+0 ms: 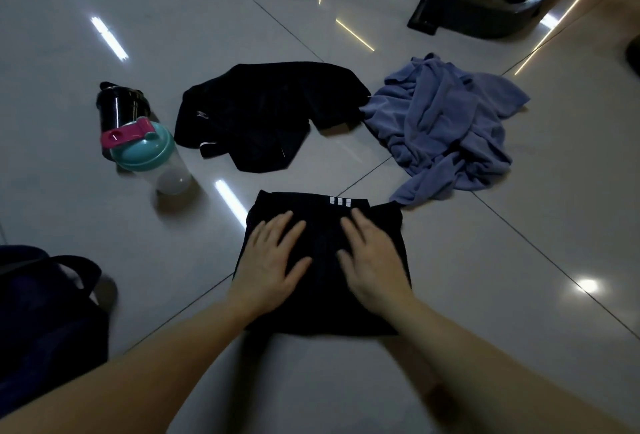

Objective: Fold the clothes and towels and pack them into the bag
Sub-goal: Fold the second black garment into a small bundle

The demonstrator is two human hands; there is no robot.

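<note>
Black folded garment (pixel 323 257): found on the tiled floor (pixel 519 260) at lower centre of the frame, with a white three-bar mark at its far edge.
Left hand (pixel 273 253): laid flat on the left half of the cloth, fingers straight and spread, nothing gripped.
Right hand (pixel 374 260): laid flat on the right half in the same way and slightly blurred. The hands are kept apart, with a strip of cloth between them.
Step in hand: judged to be the pressing flat of a finished fold.
Method advised: pressure is best swept from the middle outward so that creases are driven to the edges. The corners should be squared before any lift. The bundle should be taken up from beneath with both hands so that the fold is not lost.
Bag (pixel 45 312): dark, at the lower left edge and cut off by the frame. A handle loop is seen, but the opening is not.
Black garment (pixel 266 115): upper centre, crumpled, not yet folded.
Blue towel (pixel 446 125): right of centre, heaped. Whether its lower tip touches the folded garment cannot be told.
Bottles: a black one (pixel 119 110) and a teal-lidded one (pixel 152 153), left of centre.
Hidden: the near edge of the folded garment is covered by the forearms. The number of layers and the kind of garment cannot be determined in the dim light.
</note>
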